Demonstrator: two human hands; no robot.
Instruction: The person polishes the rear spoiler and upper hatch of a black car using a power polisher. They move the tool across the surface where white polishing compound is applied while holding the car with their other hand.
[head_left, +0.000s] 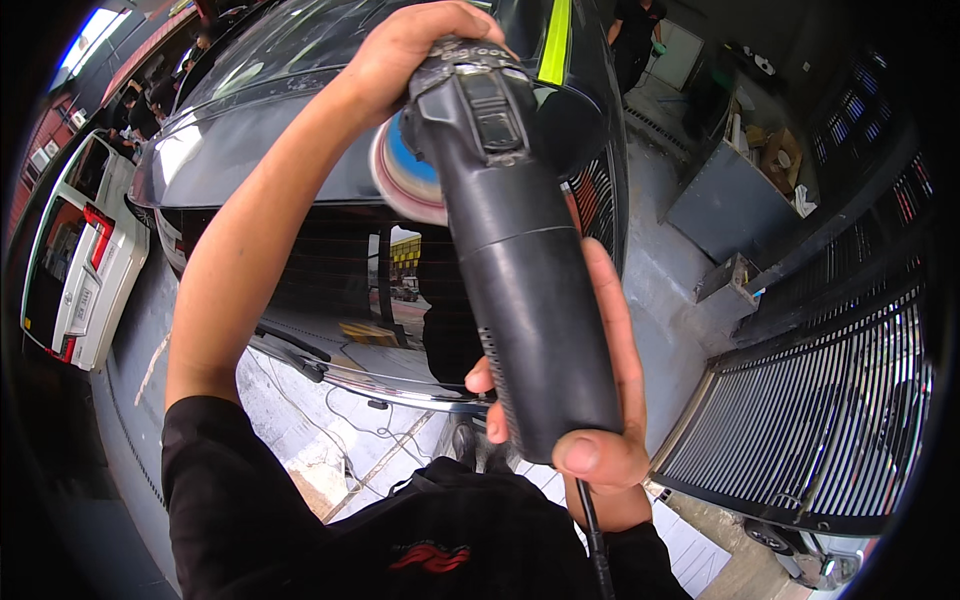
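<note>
A black corded car polisher (525, 292) spans the middle of the view, its cord hanging from the lower end. My left hand (431, 37) grips its head at the top. My right hand (607, 420) wraps around the rear end of its body, thumb on top. Beside the tool's head shows a round pad (401, 176) with a blue backing and a pale, reddish rim, slightly blurred. It is at the rear edge of a dark car's roof (255, 142), above the rear window (337, 277). Whether the pad touches the paint is hard to tell.
Yellow-green tape (556, 41) runs along the roof. A rear wiper (296, 356) lies below the glass. Cables (337, 435) trail over the floor. A white vehicle (90, 262) stands left; several people are farther back. At right are a grey cabinet (731, 202) and a slatted gate (810, 412).
</note>
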